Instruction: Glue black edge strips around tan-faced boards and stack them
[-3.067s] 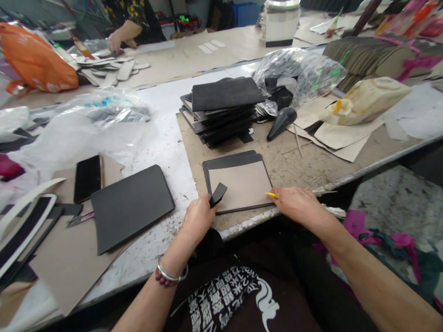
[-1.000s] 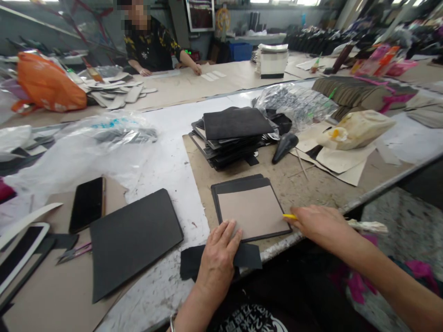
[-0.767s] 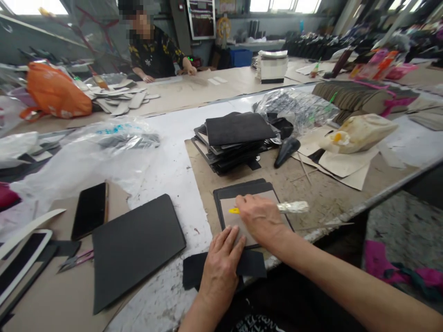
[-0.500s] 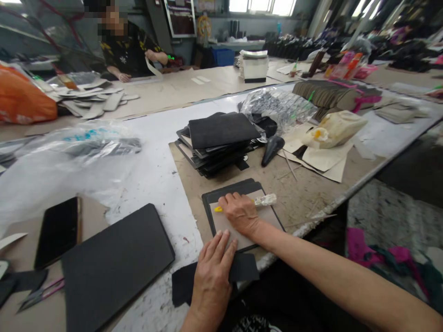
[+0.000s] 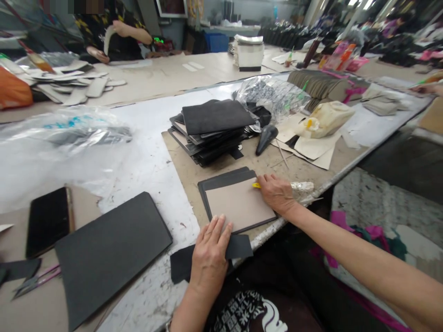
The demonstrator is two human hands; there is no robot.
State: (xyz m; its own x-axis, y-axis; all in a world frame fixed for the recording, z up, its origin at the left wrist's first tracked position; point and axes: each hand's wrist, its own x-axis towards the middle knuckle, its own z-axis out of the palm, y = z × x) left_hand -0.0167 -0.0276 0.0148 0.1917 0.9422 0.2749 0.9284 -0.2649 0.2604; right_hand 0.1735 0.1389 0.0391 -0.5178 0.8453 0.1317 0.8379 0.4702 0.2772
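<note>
My left hand (image 5: 209,254) lies flat, fingers stretched out, on a small black strip of material (image 5: 242,246) at the table's front edge; its fingertips touch the near edge of a tan card (image 5: 235,205) that rests on a black panel (image 5: 221,180). My right hand (image 5: 277,193) is closed on a yellow-tipped tool with a wrapped handle (image 5: 301,186), its tip at the card's right edge. A stack of black panels (image 5: 212,129) sits behind the card.
A large black sheet (image 5: 107,251), a phone (image 5: 46,221) and scissors (image 5: 32,282) lie at the left. Clear plastic bags (image 5: 65,138), a black pointed object (image 5: 266,137) and a cream bag (image 5: 327,119) surround the stack. Another person (image 5: 114,32) works at the far table.
My right hand has slid the tool from the card's left side across to its right edge. My left hand stays flat on the black strip. The far person has lifted a pale strip.
</note>
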